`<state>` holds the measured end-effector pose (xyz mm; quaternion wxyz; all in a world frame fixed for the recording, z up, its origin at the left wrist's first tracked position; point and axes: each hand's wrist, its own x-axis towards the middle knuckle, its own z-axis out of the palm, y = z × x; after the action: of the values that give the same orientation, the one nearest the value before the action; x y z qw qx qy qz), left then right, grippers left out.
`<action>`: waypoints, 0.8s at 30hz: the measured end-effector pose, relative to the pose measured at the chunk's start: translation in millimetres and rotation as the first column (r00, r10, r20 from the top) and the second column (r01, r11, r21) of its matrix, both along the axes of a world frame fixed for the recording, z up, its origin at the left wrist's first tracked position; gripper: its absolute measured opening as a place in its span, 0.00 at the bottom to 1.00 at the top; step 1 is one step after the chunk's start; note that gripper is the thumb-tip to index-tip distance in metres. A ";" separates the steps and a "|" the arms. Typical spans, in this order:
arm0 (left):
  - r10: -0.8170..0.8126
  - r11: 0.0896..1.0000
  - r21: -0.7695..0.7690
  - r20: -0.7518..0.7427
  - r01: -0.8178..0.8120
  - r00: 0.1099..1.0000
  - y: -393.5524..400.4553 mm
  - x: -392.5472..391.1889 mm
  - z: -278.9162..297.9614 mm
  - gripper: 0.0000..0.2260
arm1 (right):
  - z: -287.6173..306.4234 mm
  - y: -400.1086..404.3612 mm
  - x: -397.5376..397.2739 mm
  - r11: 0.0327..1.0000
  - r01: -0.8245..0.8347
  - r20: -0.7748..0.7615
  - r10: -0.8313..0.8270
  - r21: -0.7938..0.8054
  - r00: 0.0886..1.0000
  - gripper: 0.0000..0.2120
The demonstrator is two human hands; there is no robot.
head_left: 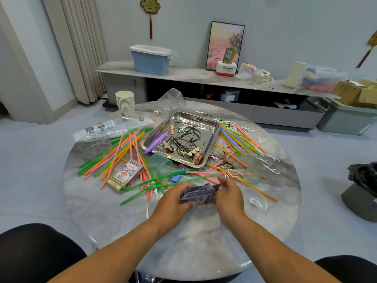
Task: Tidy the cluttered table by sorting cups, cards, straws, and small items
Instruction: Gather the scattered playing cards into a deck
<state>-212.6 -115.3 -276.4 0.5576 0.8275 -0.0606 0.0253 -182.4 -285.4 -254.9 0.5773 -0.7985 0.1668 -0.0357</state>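
Hands meet over the near table edge: we see the left hand [175, 198] and right hand [229, 193] gripping 1 stack of dark playing cards [199, 193], its long axis running left to right between curled fingers. Beyond and left lies the card box [125, 174], nearer our left hand; farther still, the steel tray [182, 137].
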 end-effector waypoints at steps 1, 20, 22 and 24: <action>-0.004 1.000 -0.007 -0.008 0.004 1.000 0.5 0.2 0.8 0.21 | 1.3 -1.6 -1.1 0.996 -0.042 0.003 0.043 -0.082 0.999 0.23; -0.016 0.995 0.097 0.077 0.009 0.997 -6.1 0.0 1.5 0.37 | 12.4 17.0 -1.5 0.964 0.090 0.009 -0.096 0.252 0.995 0.13; -0.010 0.996 0.085 0.083 0.003 0.997 -5.8 0.1 1.0 0.37 | 6.2 12.6 6.9 0.932 0.101 -0.039 -0.093 0.349 0.995 0.10; -0.005 0.998 0.056 0.084 0.000 0.996 -5.8 1.0 0.9 0.36 | -0.4 10.8 11.4 0.896 0.097 -0.112 -0.054 0.433 0.992 0.14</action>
<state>-211.5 -121.2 -275.5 0.5311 0.8410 -0.0858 0.0578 -171.0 -274.6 -255.3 0.7313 -0.6422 0.2291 0.0191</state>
